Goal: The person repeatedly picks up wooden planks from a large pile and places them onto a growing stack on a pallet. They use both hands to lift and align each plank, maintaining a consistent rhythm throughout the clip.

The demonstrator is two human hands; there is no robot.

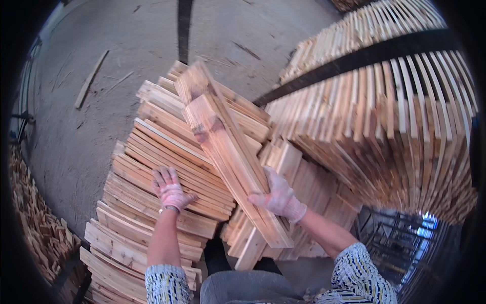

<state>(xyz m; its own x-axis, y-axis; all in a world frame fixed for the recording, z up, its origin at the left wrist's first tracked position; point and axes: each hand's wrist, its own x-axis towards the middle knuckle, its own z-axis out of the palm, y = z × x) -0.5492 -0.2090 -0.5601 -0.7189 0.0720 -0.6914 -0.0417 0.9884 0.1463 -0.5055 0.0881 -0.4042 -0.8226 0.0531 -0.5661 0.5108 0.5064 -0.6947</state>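
Note:
My left hand [171,191], in a stained pale work glove, lies with fingers spread on a row of wooden boards [147,152] standing on edge. My right hand [279,194], gloved the same way, grips a couple of wooden boards [230,157] near their close end. These boards slant away to the upper left over the row, and their far ends are blurred. Dark knots mark the wood toward the far end. Beneath my right hand lies another pile of boards [316,190], partly covered by the held ones.
A tall stack of thin boards [329,109] rises at the right, crossed by a black bar [400,48]. Another black bar [184,30] stands beyond the row. A loose strip [91,80] lies on the floor. Wood pieces [40,223] are heaped at far left.

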